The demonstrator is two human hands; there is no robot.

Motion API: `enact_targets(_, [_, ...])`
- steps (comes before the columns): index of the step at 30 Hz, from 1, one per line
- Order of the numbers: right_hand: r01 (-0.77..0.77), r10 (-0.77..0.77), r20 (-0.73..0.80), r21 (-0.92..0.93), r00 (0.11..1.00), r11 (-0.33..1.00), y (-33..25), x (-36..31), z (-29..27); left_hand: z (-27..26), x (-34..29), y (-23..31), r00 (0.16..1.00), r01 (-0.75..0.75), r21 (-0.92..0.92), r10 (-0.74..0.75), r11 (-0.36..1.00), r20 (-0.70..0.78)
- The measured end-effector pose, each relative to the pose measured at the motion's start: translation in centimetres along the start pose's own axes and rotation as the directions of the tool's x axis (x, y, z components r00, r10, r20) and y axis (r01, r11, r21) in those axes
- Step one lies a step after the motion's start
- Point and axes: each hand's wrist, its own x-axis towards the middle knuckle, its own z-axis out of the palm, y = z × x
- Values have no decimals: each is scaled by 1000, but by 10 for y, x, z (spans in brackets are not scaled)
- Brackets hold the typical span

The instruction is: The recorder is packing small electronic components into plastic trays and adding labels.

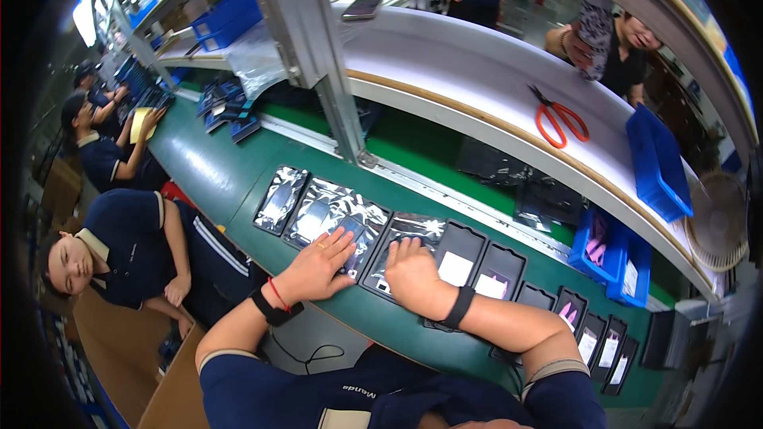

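Note:
My left hand [324, 264] lies flat, fingers stretched out, on a black tray covered with shiny clear film [316, 205]. Just right of it, my right hand [417, 274] rests on another film-covered black tray [421, 226], fingers slightly bent and seemingly holding nothing. Its palm side is hidden. Farther left stands a smaller tray with film over it [280, 200]. To the right of my hands, an uncovered black tray [463, 242] holds a white card, and the neighbouring tray [501, 266] shows a white card with some pink.
More black trays [610, 343] run along the green table [238, 183] to the right. Blue bins [596, 250] stand beyond them. Orange-handled scissors [560, 123] lie on the raised white shelf, and a metal post [318, 56] rises ahead. A person [131, 246] sits at left.

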Motion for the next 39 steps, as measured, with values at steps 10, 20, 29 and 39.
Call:
enact_targets(10, [-26,26,13,763,1000,646,94,1,-35,-40,43,-10,943,62,-358,62,932,326])
enact_targets(20, [-296,304,-64,108,951,949,262,14,-26,35,309,17,980,-177,-95,184,980,70])
enact_targets(29, [-312,335,-70,232,939,922,264,36,9,10,312,-2,995,-100,-102,102,990,20])
enact_targets(39, [-216,208,-136,-49,969,975,240,45,-1,20,103,117,931,-351,-98,337,931,-141])
